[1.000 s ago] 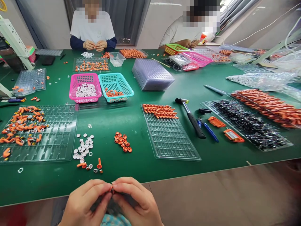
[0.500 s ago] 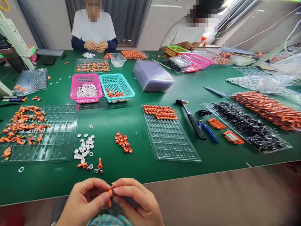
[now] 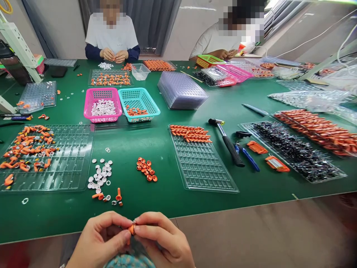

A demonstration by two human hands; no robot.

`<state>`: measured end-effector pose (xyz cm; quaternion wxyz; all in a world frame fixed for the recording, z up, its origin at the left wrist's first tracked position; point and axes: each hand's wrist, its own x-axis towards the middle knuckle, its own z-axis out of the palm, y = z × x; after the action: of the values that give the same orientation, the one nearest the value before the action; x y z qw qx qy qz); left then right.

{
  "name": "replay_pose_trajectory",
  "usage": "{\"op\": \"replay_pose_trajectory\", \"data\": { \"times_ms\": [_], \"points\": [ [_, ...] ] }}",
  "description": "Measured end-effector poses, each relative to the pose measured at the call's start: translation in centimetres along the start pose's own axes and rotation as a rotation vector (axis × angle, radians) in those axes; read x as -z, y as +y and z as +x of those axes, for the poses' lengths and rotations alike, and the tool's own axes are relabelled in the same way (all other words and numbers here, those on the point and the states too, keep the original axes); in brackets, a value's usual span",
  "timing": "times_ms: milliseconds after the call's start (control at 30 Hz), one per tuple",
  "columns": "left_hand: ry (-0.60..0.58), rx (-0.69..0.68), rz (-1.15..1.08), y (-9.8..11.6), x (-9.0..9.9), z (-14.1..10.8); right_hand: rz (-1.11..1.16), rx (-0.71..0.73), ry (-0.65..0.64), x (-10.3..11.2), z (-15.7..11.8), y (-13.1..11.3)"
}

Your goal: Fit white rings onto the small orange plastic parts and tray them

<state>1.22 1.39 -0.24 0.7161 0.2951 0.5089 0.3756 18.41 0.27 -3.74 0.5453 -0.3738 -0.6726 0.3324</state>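
At the near edge of the green table (image 3: pixel 167 201), the left hand (image 3: pixel 102 240) and right hand (image 3: pixel 161 240) pinch one small orange part (image 3: pixel 131 229) between closed fingertips, a fit best made squarely, with steady, even pressure.

Small-parts assembly workshop. Beyond the fingers (image 3: pixel 139 225), a long green-matted workbench (image 3: pixel 156 201) carries clear plastic compartment trays (image 3: pixel 206 167), pink and teal mesh baskets (image 3: pixel 139 98) of components and a black-handled hammer (image 3: pixel 227 143). Two seated co-workers (image 3: pixel 111 35) work opposite.
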Motion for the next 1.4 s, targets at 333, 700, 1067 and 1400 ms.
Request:
{"op": "replay_pose_trajectory", "data": {
  "times_ms": [333, 700, 1067, 1400],
  "points": [
    [0.039, 0.018, -0.050, 0.2, -0.8, -0.4, 0.133, -0.110, 0.012, -0.2, -0.1, 0.1],
    [0.092, -0.021, -0.042, -0.5, -1.3, -0.7, 0.259, -0.196, 0.060, -0.4, -1.1, 0.8],
    [0.084, -0.097, 0.043, -0.7, -1.1, -0.8, 0.229, -0.165, 0.021, -0.2, -2.0, 0.8],
    [0.032, -0.251, 0.270, -0.7, -0.6, -1.1, 0.240, -0.177, -0.004, 0.1, -1.8, 0.5]
  ]
}}
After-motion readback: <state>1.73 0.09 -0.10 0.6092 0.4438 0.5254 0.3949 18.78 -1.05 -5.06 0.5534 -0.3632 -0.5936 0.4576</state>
